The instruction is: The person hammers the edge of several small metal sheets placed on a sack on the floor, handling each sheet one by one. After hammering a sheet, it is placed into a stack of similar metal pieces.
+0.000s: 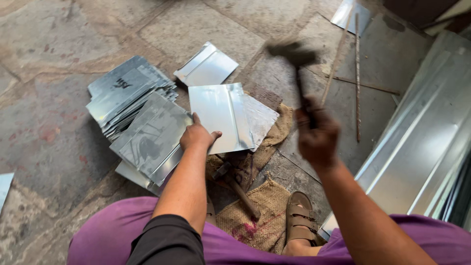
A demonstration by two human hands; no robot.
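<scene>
- A metal sheet (pixel 221 117) is being pinned flat by the left hand (pixel 197 136), fingers spread on its lower left edge; it is lying on burlap (pixel 265 206) spread over the stone floor (pixel 54 122).
- A hammer (pixel 298 73) is being gripped by the right hand (pixel 318 135), closed around the handle; the blurred head is being held up above the sheet's right side.
- A second hammer (pixel 235 184) is lying on the burlap just below the sheet, between the person's arms.
- A stack of sheets (pixel 130 91) is resting on the floor to the left, with another stack (pixel 152 142) leaning over it and touching the left hand's wrist side.
- A single folded sheet (pixel 206 64) is lying just beyond the pinned one.
- Thin rods (pixel 357 73) are lying on the floor at the upper right.
- Long ribbed metal panels (pixel 427 132) are lying along the right edge.
- The floor is made up of large, stained, uneven slabs with cracked joints.
- A sandal (pixel 300 218) is being worn on the foot beside the burlap.
</scene>
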